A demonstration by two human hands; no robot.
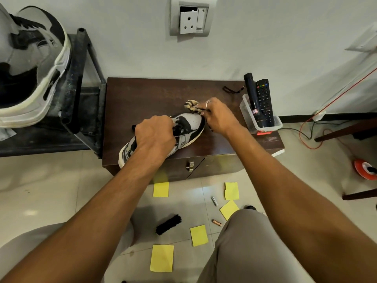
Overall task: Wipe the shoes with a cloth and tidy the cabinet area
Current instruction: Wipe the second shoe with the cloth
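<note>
Dark wood marks our landmark, the cabinet (142, 94) against the wall. Left of the cabinet, a second shoe (34, 58) sits on a black rack (75, 78), parked aside, we judge, until its own turn. On the cabinet's top, towards the front left, our left hand (154, 133) is clenched round the laced middle of the black-and-white shoe (193, 119), pinning it so it cannot skid under the rubbing. The shoe's heel lies at the cabinet's front edge. On the floor in front of the cabinet lie a black brush (168, 224), yellow sticky notes (161, 189) and two batteries (216, 222), so the tidying is not yet done. Up on the cabinet top again, the striped cloth (189, 105) is bunched into a small roll, a firm pad for a tight spot. Our right hand (219, 117) pinches it between thumb and fingers against the tip of the toe. At the cabinet's right end a clear plastic tub (271, 125) holds a dark torch (250, 86) and a remote (264, 99) upright, clear of the work.
</note>
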